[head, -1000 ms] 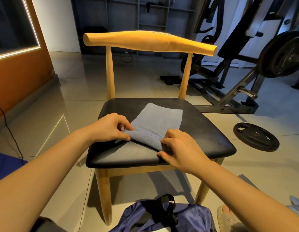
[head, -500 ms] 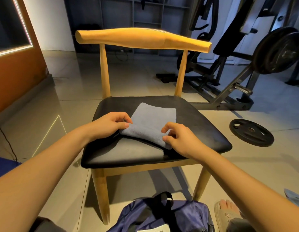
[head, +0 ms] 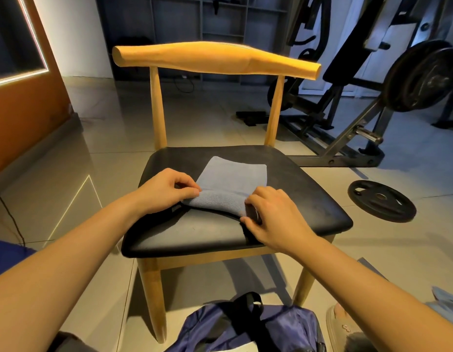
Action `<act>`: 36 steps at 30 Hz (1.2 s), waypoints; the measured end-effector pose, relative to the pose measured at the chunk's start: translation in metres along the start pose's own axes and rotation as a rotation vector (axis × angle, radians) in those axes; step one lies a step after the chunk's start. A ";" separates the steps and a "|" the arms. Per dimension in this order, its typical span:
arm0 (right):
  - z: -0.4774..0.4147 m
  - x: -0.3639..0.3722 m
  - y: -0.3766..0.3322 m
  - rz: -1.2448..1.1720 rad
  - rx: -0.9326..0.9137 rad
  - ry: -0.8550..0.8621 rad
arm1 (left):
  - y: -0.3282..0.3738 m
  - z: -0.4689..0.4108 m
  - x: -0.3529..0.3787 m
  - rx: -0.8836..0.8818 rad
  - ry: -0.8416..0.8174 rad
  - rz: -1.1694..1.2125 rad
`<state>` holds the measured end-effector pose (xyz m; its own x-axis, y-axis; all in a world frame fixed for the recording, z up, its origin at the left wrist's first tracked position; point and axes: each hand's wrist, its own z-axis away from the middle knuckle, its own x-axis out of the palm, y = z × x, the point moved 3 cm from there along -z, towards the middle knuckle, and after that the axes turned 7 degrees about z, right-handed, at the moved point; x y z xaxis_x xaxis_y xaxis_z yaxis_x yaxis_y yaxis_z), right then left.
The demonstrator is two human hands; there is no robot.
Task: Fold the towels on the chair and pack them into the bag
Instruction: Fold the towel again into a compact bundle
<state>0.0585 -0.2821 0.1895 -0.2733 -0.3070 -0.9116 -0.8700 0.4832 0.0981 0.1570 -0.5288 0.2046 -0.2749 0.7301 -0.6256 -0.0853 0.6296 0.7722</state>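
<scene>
A folded grey-blue towel (head: 230, 185) lies on the black seat of a wooden chair (head: 309, 199), its near fold raised a little off the seat. My left hand (head: 164, 190) pinches the towel's near left corner between thumb and fingers. My right hand (head: 273, 217) grips the near right corner, with the fingers curled over the cloth. A purple bag (head: 291, 329) with a black strap sits on the floor under the chair's front edge, only partly in view.
A weight bench frame (head: 352, 133) with a loaded barbell plate (head: 423, 77) stands to the right. A loose weight plate (head: 381, 200) lies on the tiled floor beside the chair. An orange wall (head: 22, 110) runs along the left. My slippered foot (head: 339, 326) is at the bottom right.
The flat grey layer on the near seat is gone; the towel is a smaller folded packet. Both hands keep holding its near corners, and the fold sits slightly farther back.
</scene>
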 end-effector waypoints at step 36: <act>-0.025 -0.004 0.048 -0.358 0.190 -0.270 | 0.004 -0.025 0.004 -0.080 -0.150 0.079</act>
<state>0.0075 -0.2776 0.2082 0.1681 -0.2696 -0.9482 -0.7929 0.5345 -0.2925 0.1317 -0.5296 0.2080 -0.1380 0.8115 -0.5678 -0.1466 0.5502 0.8221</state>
